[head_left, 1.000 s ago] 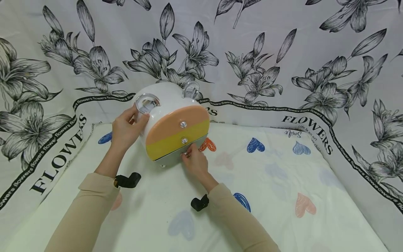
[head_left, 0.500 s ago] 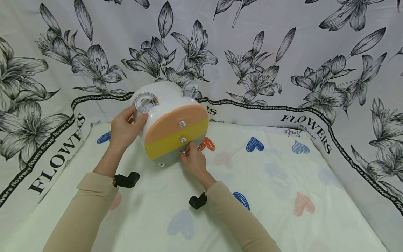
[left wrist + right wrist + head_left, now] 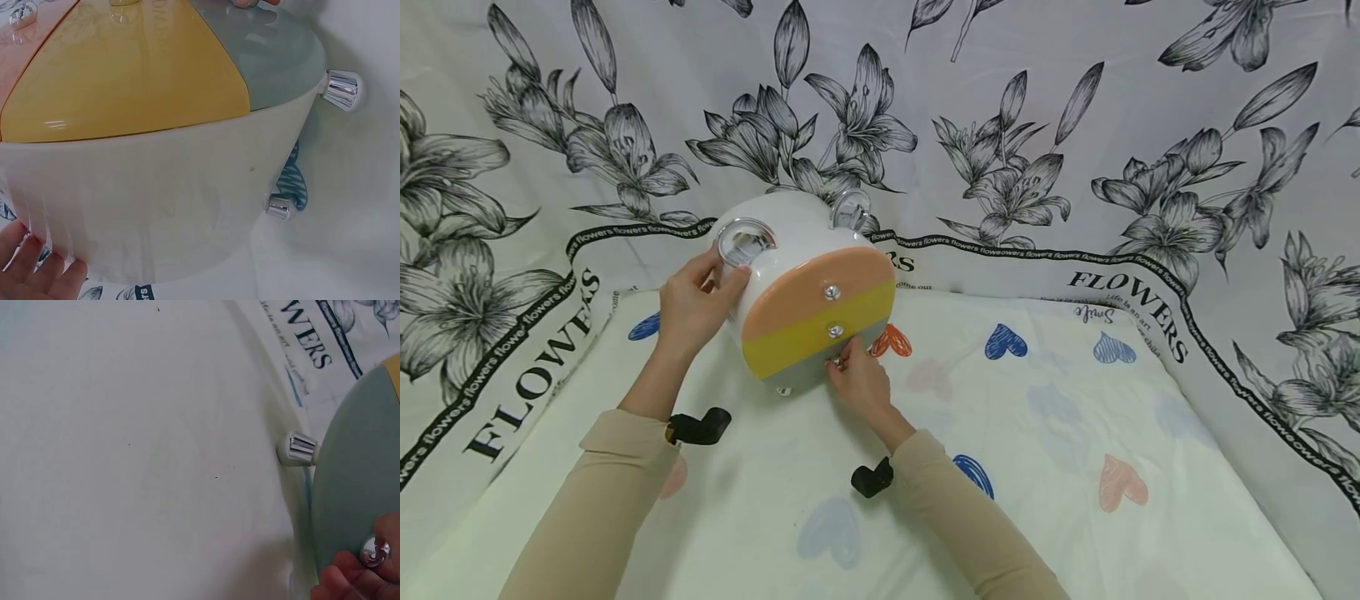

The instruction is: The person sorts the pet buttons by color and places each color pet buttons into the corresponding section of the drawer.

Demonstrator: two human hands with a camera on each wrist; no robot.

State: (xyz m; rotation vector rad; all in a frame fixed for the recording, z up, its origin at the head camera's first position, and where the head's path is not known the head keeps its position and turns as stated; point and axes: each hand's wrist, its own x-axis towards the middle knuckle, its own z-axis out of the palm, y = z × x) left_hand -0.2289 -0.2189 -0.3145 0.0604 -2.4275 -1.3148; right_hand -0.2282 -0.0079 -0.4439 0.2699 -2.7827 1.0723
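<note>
A white rounded drawer box (image 3: 796,218) stands on the bed-like cloth, its front banded with an orange drawer (image 3: 805,287), a yellow drawer (image 3: 790,343) and a grey-green drawer (image 3: 801,375). Each drawer has a small silver knob. My left hand (image 3: 694,304) holds the box's left side, thumb in front beside a silver ring-shaped ear (image 3: 747,242); its fingertips lie along the white shell (image 3: 150,206) in the left wrist view. With my right hand (image 3: 863,382) I pinch the lowest drawer's silver knob (image 3: 375,550). That drawer sits flush with the front.
Short silver feet (image 3: 301,449) hold the box up off the heart-printed cloth (image 3: 1052,517). Behind it hangs a white curtain (image 3: 1000,50) with black line-drawn flowers. Black wrist-camera mounts (image 3: 700,427) sit at both wrists.
A dark gap along the top of the grey-green drawer has closed as my right hand moved it in toward the box. My left hand keeps its hold.
</note>
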